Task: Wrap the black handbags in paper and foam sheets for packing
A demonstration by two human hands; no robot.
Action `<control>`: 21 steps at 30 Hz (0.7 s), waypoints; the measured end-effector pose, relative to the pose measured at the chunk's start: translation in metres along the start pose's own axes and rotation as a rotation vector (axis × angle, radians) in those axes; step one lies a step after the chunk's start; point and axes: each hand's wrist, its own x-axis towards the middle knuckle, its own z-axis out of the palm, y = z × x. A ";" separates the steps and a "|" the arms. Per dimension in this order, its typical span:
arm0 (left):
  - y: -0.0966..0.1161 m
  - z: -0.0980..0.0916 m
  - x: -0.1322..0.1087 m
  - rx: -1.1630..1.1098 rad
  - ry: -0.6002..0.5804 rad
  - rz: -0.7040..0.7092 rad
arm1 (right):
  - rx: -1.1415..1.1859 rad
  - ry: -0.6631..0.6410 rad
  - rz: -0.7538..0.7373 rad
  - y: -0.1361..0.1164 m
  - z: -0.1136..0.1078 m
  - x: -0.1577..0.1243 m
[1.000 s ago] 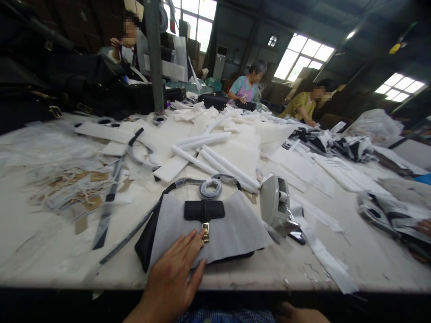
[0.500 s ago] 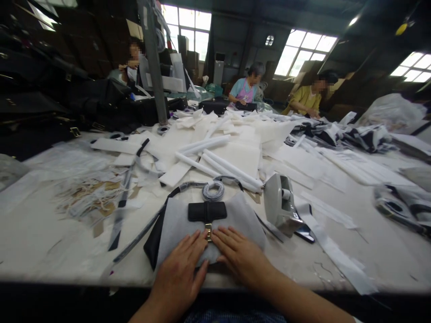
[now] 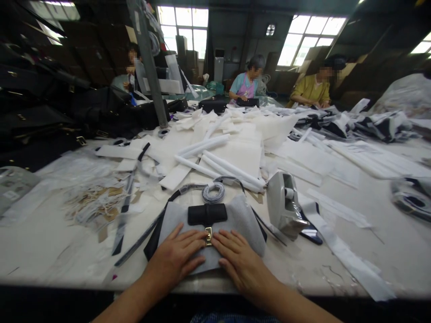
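A black handbag (image 3: 153,242) lies in front of me at the table's near edge, its front covered by a grey-white protective sheet (image 3: 175,220). The bag's black flap tab (image 3: 207,214) and gold clasp (image 3: 208,236) show through the sheet. My left hand (image 3: 180,253) rests flat on the sheet left of the clasp, fingertips touching its edge. On the right side my right hand (image 3: 237,258) also lies flat, fingers stretched out beside the clasp. Behind the bag sits a wrapped strap coil (image 3: 213,193), with the wrapped handle arching around it.
A grey tape dispenser (image 3: 284,204) stands right of the bag, with a phone (image 3: 311,234) beside it. White paper sheets and foam rolls (image 3: 232,170) pile up behind. Black bags (image 3: 37,116) are stacked at left, near a metal post (image 3: 148,67). Several co-workers sit across the table.
My left hand has shifted up and left over the sheet, its fingers now pointing more toward the clasp. My right hand stays nearly in place. The camera view has turned slightly.
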 end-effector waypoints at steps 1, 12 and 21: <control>-0.001 0.005 -0.003 0.009 0.016 -0.009 | 0.037 -0.002 0.025 -0.002 -0.006 0.004; 0.003 0.010 -0.006 -0.006 0.098 0.006 | -0.020 -0.153 0.030 0.011 -0.025 0.065; 0.003 0.019 -0.010 0.016 0.240 0.073 | 0.009 -0.092 -0.060 0.026 -0.008 0.063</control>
